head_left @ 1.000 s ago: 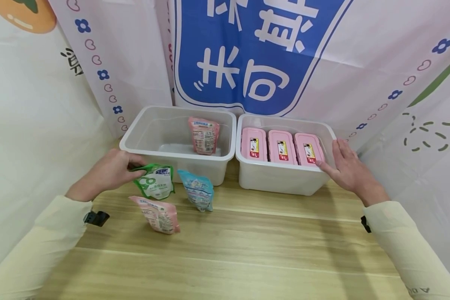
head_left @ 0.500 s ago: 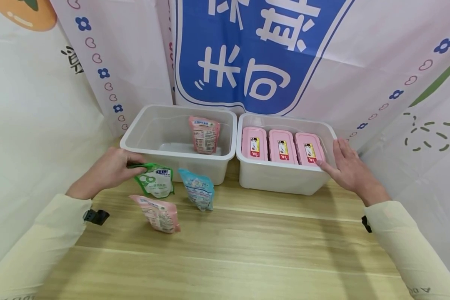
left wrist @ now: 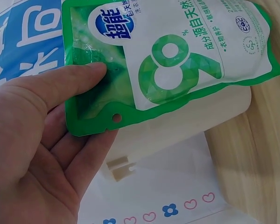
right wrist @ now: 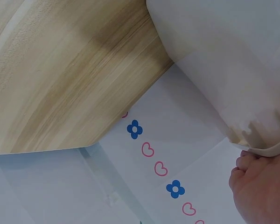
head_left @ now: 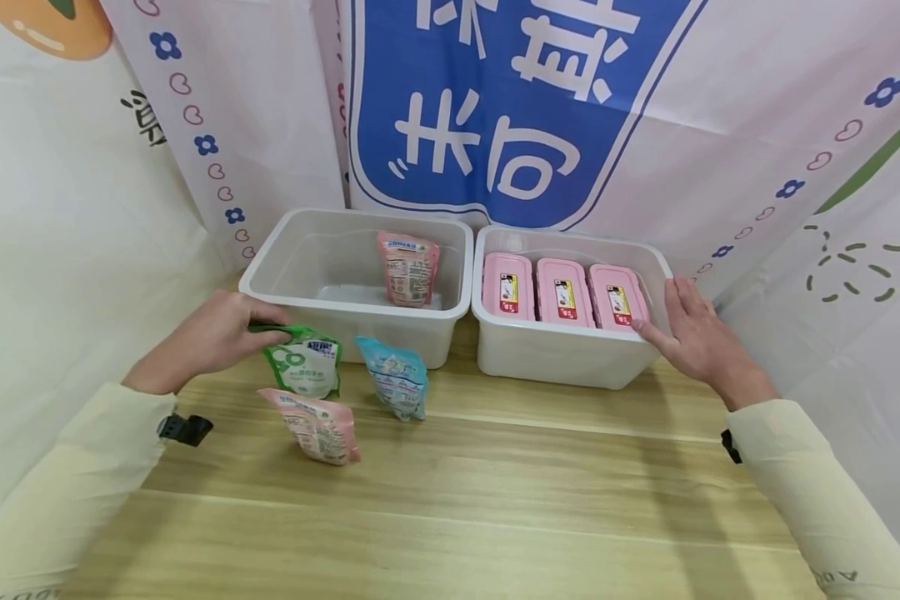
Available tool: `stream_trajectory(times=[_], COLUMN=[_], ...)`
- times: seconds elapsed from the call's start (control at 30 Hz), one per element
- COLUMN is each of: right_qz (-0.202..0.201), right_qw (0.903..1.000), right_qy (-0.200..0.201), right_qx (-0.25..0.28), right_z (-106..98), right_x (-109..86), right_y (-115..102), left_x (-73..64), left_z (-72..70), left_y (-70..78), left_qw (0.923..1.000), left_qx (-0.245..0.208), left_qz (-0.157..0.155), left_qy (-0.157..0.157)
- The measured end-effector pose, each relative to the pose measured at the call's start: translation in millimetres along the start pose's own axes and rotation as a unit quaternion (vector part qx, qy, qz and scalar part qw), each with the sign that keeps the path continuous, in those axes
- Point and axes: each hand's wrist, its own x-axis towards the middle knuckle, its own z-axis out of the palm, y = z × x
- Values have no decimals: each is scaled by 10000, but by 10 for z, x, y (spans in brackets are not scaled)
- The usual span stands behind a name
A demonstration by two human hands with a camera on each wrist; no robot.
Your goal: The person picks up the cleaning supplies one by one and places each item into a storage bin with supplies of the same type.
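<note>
In the head view my left hand [head_left: 213,337] pinches the top corner of a green-and-white laundry detergent pouch [head_left: 307,367]. The left wrist view shows the thumb on the front of the same detergent pouch [left wrist: 177,56], with fingers behind it. A pink pouch [head_left: 318,429] stands in front of it and a blue pouch [head_left: 396,379] to its right. Behind is a white bin [head_left: 356,321] with another pink pouch [head_left: 408,271] inside. My right hand [head_left: 693,337] rests on the right rim of a second white bin [head_left: 562,354], fingers straight. In the right wrist view that hand [right wrist: 261,186] touches the rim.
Three pink lidded boxes [head_left: 565,296] stand side by side in the right bin. Both bins sit close together at the back of the wooden table [head_left: 457,517], against a printed cloth backdrop [head_left: 285,125]. More cloth hangs at both sides.
My left hand has shifted slightly left with the detergent pouch, which has turned a little. My right hand stays on the bin rim, and the other pouches have not moved.
</note>
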Motion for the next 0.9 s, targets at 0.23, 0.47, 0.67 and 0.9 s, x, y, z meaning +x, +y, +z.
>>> stream_trajectory(times=[0.23, 0.47, 0.67, 0.9], right_qz=[-31, -67, -58, -27], right_qw=[10000, 9999, 10000, 10000], right_qy=[35, 96, 57, 3], right_qx=[49, 57, 0, 4], right_z=[-4, -1, -2, -1], right_x=[0, -5, 1, 8], right_y=[-1, -5, 4, 9], left_x=[9, 13, 20, 76], left_z=[-81, -206, -321, -502], left_y=[31, 90, 125, 190], left_qw=[9999, 9986, 9984, 9984], left_qx=[-132, -403, -528, -459], left_qz=[-33, -209, -61, -270], left_qy=[-49, -266, -211, -184])
